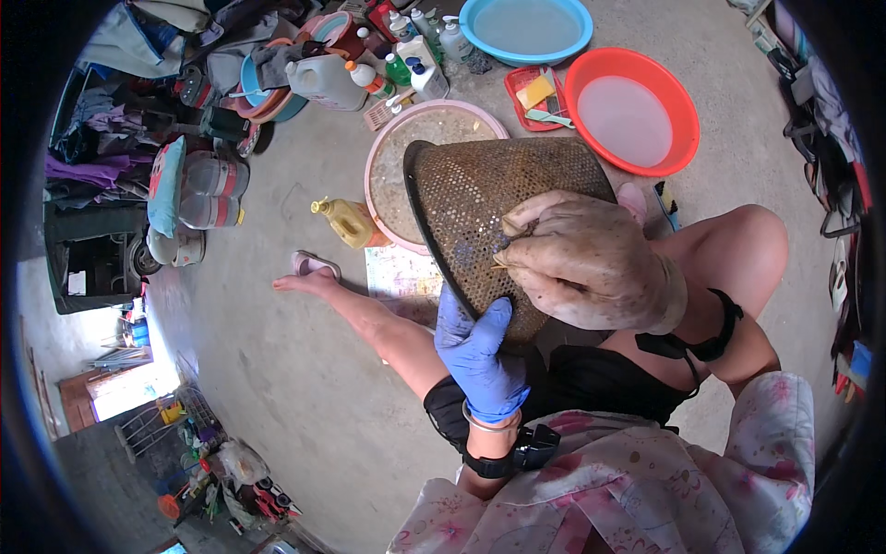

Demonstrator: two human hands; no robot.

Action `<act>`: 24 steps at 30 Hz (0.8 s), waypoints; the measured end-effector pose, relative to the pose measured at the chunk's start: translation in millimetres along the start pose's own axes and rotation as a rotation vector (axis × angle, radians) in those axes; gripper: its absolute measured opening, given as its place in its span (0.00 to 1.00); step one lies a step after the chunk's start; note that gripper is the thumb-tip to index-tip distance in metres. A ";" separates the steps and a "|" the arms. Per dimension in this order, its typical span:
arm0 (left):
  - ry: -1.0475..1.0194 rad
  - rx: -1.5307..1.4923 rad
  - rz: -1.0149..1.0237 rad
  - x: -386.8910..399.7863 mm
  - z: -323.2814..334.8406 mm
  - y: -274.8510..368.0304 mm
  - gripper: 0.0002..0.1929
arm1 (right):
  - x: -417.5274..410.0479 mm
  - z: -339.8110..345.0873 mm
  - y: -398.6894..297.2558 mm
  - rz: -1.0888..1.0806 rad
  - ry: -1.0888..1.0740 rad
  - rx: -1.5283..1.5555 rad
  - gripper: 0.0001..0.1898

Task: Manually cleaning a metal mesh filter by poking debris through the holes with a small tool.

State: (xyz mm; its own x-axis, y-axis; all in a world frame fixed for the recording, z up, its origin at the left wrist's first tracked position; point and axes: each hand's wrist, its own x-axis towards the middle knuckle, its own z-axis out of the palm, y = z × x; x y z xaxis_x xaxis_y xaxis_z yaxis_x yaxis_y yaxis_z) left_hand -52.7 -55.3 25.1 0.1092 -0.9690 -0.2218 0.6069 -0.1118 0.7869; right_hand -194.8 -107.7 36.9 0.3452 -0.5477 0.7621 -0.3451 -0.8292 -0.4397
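A brown, grimy perforated basket [471, 187] with a dark rim is tilted on its side above my lap. My left hand [481, 353], in a blue disposable glove, grips its rim at the near side, with the thumb on the perforated wall. My right hand [588, 263] wears a stained, pale glove and lies against the same wall. Its thumb and finger pinch a thin yellowish stick [498, 266], only the tip of which shows at the holes. Behind the basket, a pink-rimmed round basin [377, 149] holding murky liquid is partly hidden.
A red basin [685, 131] and a blue basin [477, 41] hold cloudy water. Between them and the pink basin, a red tray [516, 104] carries a yellow sponge [536, 92] and brushes. A yellow jug [349, 221] stands by my outstretched leg; several bottles [398, 69] cluster at the back.
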 end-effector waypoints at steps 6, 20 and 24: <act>0.038 0.165 0.013 -3.3 2.5 -1.1 0.27 | 3.4 1.7 0.1 0.094 -0.338 -0.128 0.07; 0.042 0.201 0.010 -2.6 3.5 2.6 0.28 | -5.2 3.7 1.0 0.037 0.022 0.053 0.12; 0.039 0.095 0.005 -3.3 1.1 3.7 0.28 | -3.5 3.5 0.4 0.088 -0.007 0.070 0.12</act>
State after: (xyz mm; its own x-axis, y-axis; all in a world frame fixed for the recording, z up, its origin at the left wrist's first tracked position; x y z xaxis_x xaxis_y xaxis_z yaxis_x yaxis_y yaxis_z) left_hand -51.6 -52.8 29.3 0.1431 -0.9605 -0.2386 0.5290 -0.1295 0.8387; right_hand -193.1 -106.4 32.4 0.3224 -0.6194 0.7158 -0.3129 -0.7834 -0.5370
